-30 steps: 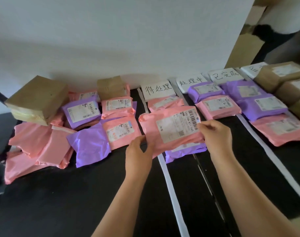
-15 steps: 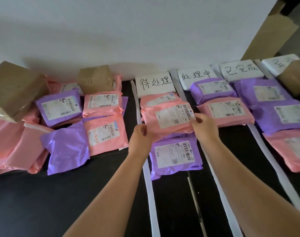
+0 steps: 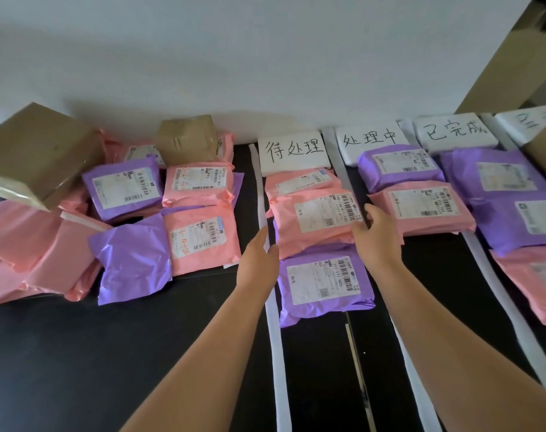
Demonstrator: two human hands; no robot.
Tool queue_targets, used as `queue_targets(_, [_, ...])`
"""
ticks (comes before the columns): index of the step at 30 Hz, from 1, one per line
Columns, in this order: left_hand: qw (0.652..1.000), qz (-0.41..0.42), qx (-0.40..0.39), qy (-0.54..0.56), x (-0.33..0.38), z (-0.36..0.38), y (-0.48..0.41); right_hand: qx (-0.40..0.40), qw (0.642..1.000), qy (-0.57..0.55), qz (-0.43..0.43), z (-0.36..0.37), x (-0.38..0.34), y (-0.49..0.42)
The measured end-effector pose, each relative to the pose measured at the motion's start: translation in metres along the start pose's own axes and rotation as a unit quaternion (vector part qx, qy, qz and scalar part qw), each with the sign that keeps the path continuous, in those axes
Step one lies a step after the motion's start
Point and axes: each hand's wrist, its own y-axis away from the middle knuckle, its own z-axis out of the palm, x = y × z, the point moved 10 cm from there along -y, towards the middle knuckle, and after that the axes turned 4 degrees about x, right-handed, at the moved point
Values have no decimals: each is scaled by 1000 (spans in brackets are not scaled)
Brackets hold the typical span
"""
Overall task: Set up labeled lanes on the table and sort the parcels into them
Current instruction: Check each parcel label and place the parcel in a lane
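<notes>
So the pink parcel (image 3: 299,241) is lying in the first lane on the worktop (image 3: 140,353), under the 待处理 label (image 3: 293,149) (partly on top of a purple parcel (image 3: 321,285)). The left hand (image 3: 259,254) hovers just beside its left edge with loose fingers, holding nothing. The right hand (image 3: 377,235) touches its right edge with relaxed fingers.

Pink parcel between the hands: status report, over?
Left hand open, beside its left edge. Right hand open, touching its right edge. Pink parcel lies in the lane under the 待处理 label, overlapping the purple parcel. Nothing blocking.
</notes>
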Motion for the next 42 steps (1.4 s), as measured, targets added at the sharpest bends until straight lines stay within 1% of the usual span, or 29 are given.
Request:
queue_targets(3, [999,6,44,0,-5,-27,12,32,998,7,-48,-5,-32,13])
queue_targets(6, [995,44,94,1,-10,-60,25,30,995,0,-97,6,-69,35])
queue_targets(7, [994,40,105,7,-17,-70,27,25,993,-1,-112,13,-80,44])
queue_targets(10, [986,-42,159,19,-55,-109,32,9,990,-11,-144,41,-109,75])
queue_targets(11, [982,-54,181,17,-67,-125,35,-2,989,-16,-149,54,-117,86])
queue_targets(13, [975,-50,216,18,-86,-153,38,-25,988,-20,-154,81,-129,106])
queue_targets(15, [972,-51,230,23,-107,-179,37,-48,987,-17,-155,110,-139,126])
queue_targets(18, [970,-64,234,18,-140,-217,29,-94,983,-6,-155,159,-153,153])
queue_targets(22, [970,-71,230,-16,-184,-260,15,-148,978,56,-136,226,-166,176])
queue_targets(24, [973,-82,213,-39,-205,-274,6,-170,976,78,-112,257,-166,184])
queue_targets(28, [980,-103,155,-64,-234,-284,-10,-195,970,128,-68,303,-160,197])
queue_targets(33, [988,-71,103,-87,-242,-281,-19,-204,964,167,-28,326,-154,211])
queue_targets(39, [991,-55,114,-34,-233,-291,-19,-202,966,161,11,326,-156,216])
queue_targets(42, [991,-26,129,-28,-219,-300,-14,-205,970,130,13,320,-163,219])
